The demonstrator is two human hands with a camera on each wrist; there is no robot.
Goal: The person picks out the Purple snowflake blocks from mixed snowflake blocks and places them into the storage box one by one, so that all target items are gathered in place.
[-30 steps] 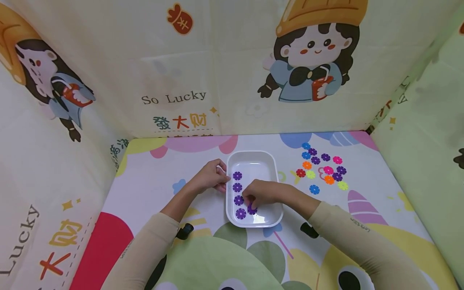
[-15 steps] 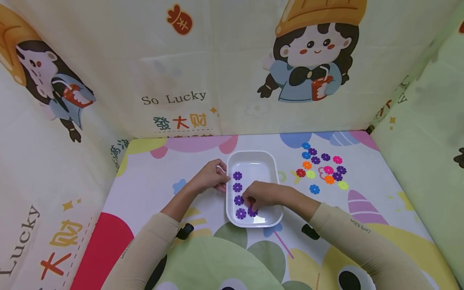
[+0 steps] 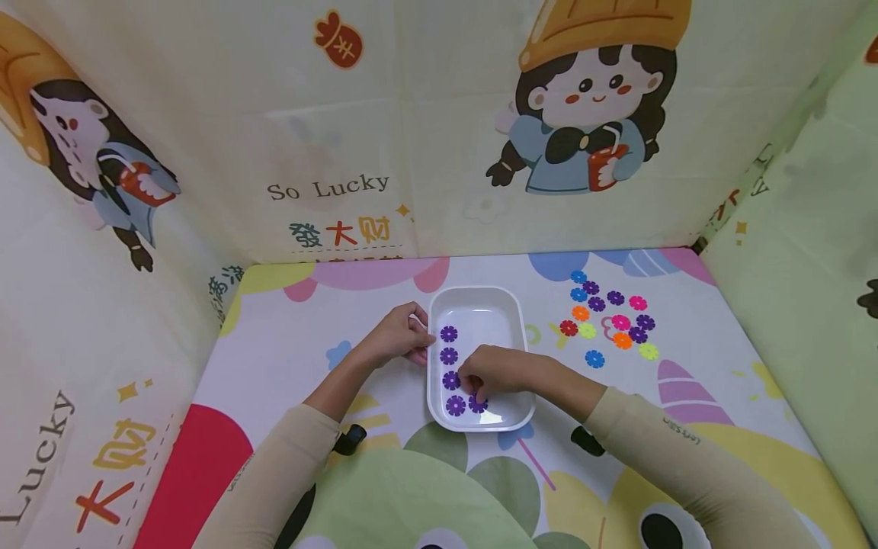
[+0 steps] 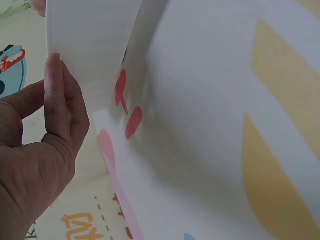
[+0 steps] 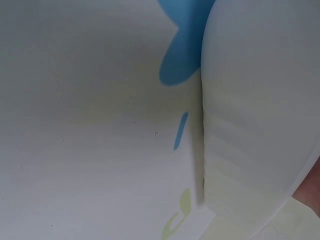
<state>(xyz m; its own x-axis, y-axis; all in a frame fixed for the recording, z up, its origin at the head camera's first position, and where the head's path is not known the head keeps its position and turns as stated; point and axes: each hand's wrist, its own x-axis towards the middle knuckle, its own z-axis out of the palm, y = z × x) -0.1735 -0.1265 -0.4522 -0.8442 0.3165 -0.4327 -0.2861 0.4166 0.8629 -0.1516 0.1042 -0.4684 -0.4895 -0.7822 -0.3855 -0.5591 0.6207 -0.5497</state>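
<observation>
A white tray [image 3: 506, 305] lies on the table. Several purple flower-shaped discs [image 3: 449, 356] form a column along its left side, flat on the floor of the tray. My left hand [image 3: 398, 334] grips the tray's left rim; in the left wrist view its fingers [image 4: 56, 100] lie along the outer wall. Inside the tray, my right hand [image 3: 497, 371] has curled fingers on one more purple disc [image 3: 479, 405], right of the nearest disc in the column. The right wrist view shows mostly the tray's outer wall [image 5: 260, 110], with the fingers hidden.
Loose flower-shaped discs in blue, purple, pink, orange, red and yellow lie scattered right of the tray, among them a blue disc [image 3: 594, 358] and a red disc [image 3: 568, 328]. A printed cloth [image 3: 439, 152] hangs behind the table, with more at both sides.
Over the last second the purple disc under my right fingers has shifted very slightly toward me and right. My left hand stays on the tray's rim.
</observation>
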